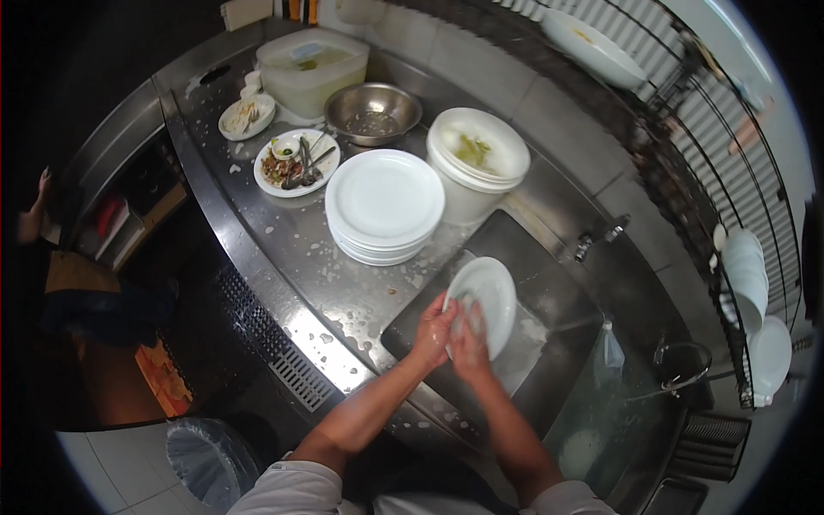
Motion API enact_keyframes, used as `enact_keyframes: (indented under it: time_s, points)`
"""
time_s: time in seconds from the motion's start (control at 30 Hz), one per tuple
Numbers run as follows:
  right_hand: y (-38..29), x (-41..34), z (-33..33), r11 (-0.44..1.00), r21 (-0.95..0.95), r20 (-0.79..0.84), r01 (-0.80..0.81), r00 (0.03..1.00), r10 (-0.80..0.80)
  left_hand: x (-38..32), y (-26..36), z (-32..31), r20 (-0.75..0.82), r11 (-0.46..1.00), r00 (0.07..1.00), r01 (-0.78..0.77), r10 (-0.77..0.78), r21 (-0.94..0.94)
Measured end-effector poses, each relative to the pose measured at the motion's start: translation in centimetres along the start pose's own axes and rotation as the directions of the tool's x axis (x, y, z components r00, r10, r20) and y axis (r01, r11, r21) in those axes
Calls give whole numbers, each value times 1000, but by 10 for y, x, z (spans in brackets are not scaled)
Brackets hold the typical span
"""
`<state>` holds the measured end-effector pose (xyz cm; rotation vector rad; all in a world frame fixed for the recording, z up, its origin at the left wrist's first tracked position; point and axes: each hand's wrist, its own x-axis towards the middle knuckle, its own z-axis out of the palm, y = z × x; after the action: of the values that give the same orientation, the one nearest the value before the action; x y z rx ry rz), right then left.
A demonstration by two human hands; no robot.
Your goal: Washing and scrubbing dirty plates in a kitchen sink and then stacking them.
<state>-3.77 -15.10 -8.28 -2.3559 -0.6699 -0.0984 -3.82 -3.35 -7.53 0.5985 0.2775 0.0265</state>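
Observation:
A wet white plate (pixel 492 302) is held tilted over the near steel sink basin (pixel 412 328). My left hand (pixel 434 331) grips its left rim, with the thumb on the front face. Against that same face lies my right hand (pixel 471 344), blurred by motion; whether anything is under its fingers cannot be made out. A stack of white plates (pixel 385 199) stands on the steel counter just beyond the basin. Beside the stack is a white bucket (pixel 473 187) holding cloudy liquid and something yellow-green.
Dirty dishes with food scraps and cutlery (pixel 297 164) sit left of a steel bowl (pixel 373 116). Behind them stands a plastic tub (pixel 312 71). A tap (pixel 602 238) juts from the wall. Water fills a second basin (pixel 586 412) at right. A lined bin (pixel 209 460) stands lower left; another person (pixel 35 206) is at far left.

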Motion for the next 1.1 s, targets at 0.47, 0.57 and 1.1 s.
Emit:
enact_keyframes:
  time_s: [0.47, 0.57, 1.1]
  points:
    - [67, -118, -70, 1000, -7, -4, 7, 1000, -7, -85, -47, 67, 49, 984, 994, -108, 102, 139]
    - [89, -92, -101, 978, -79, -224, -191, 960, 170, -103, -75, 82, 100, 979, 995, -50, 31, 199]
    - [71, -112, -233, -142, 990, 5, 5, 998, 70, -120, -54, 78, 26, 847, 988, 120, -155, 518]
